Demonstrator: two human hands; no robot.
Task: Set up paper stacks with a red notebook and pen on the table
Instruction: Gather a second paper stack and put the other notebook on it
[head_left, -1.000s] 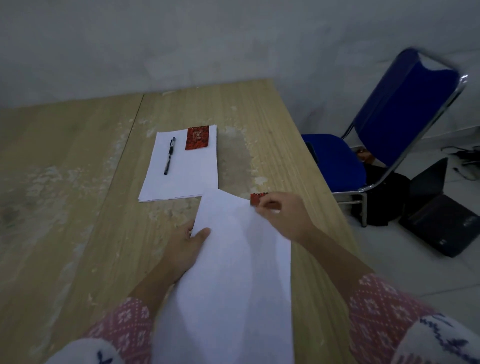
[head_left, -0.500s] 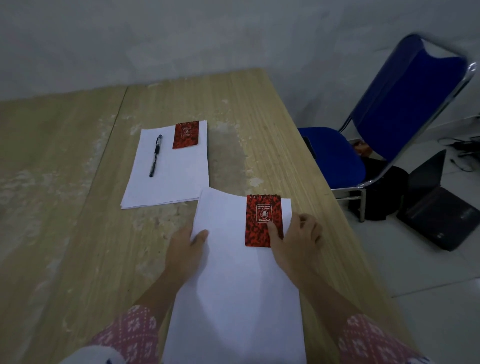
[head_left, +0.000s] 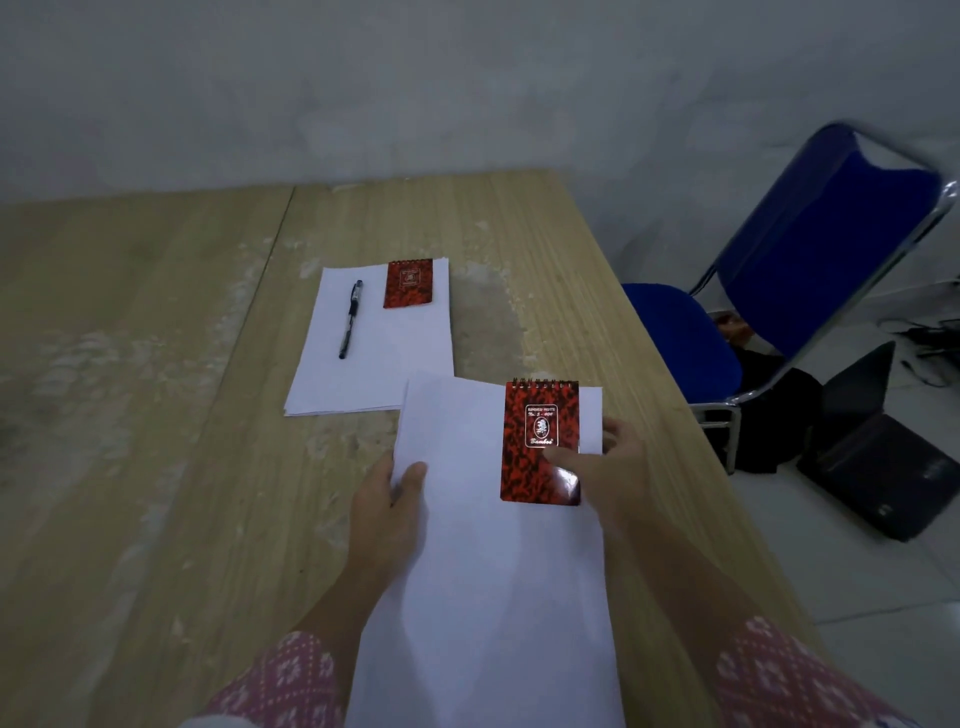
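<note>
Head view: wooden table (head_left: 156, 467), seen from above
Near paper stack (head_left: 493, 571): at 6 o'clock, runs out of the bottom edge
Near red notebook (head_left: 540, 441): lies on the stack's far right corner, spiral at the top
Right hand (head_left: 613, 467): thumb on the notebook cover, other fingers at the paper edge; grip narrow, holding notebook and paper
Left hand (head_left: 387, 512): thumb on top of the stack's left edge, grip holding the paper
Far paper stack (head_left: 384, 353): at 11 o'clock, carries a pen (head_left: 350, 319) and a second red notebook (head_left: 409, 283)
Blue chair (head_left: 805, 270): at 2 o'clock, beside the table
</note>
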